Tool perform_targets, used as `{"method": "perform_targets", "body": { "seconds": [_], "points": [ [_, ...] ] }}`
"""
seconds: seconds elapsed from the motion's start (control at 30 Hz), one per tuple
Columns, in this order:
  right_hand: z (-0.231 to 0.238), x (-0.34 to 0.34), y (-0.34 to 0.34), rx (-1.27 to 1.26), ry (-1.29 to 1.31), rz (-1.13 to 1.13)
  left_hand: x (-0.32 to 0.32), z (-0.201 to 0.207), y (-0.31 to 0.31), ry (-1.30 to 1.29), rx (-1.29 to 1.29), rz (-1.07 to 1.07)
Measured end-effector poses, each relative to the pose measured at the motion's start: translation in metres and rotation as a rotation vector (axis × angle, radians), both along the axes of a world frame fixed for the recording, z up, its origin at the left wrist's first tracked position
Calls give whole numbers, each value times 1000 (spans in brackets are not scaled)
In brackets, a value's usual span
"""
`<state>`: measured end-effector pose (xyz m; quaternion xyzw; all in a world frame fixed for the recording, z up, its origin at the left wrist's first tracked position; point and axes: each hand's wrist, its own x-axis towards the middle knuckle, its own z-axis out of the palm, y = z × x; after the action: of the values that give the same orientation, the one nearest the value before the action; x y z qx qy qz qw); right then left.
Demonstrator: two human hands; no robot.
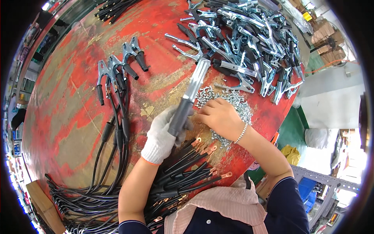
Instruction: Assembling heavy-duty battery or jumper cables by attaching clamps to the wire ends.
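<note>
My left hand (161,130), in a white knit glove with an orange cuff, is wrapped round the black sleeve of a metal battery clamp (196,80). The clamp points up and away, its bare metal handle showing beyond the sleeve. Just right of it is my bare right hand (221,117), with a beaded bracelet on the wrist. Its fingers are bent and drawn together at the near-left side of a heap of small screws (243,103); whatever the fingertips hold is hidden. Below both hands lie black cables with copper ring lugs (212,149).
A large pile of metal clamps (249,39) covers the far right of the worn red table (58,105). To the left, several clamps (113,64) lie joined to black cables (103,150). More cable ends (113,9) sit at the far edge. Cardboard boxes (327,37) stand beyond the right.
</note>
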<state>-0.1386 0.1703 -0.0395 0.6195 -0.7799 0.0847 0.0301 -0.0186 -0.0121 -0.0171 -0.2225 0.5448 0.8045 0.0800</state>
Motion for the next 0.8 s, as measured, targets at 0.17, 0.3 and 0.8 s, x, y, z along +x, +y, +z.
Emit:
{"method": "perform_targets", "body": {
  "seconds": [0.17,0.3,0.8],
  "points": [
    [-14,-6,-2,-184,-171,-84,5,12,10,93,-331,-89],
    [7,-7,4,-438,-1255,-383,14,26,16,219,-593,-216],
    [-1,27,39,-750,-1822,-368,14,24,18,329,-779,-225]
  ]
}}
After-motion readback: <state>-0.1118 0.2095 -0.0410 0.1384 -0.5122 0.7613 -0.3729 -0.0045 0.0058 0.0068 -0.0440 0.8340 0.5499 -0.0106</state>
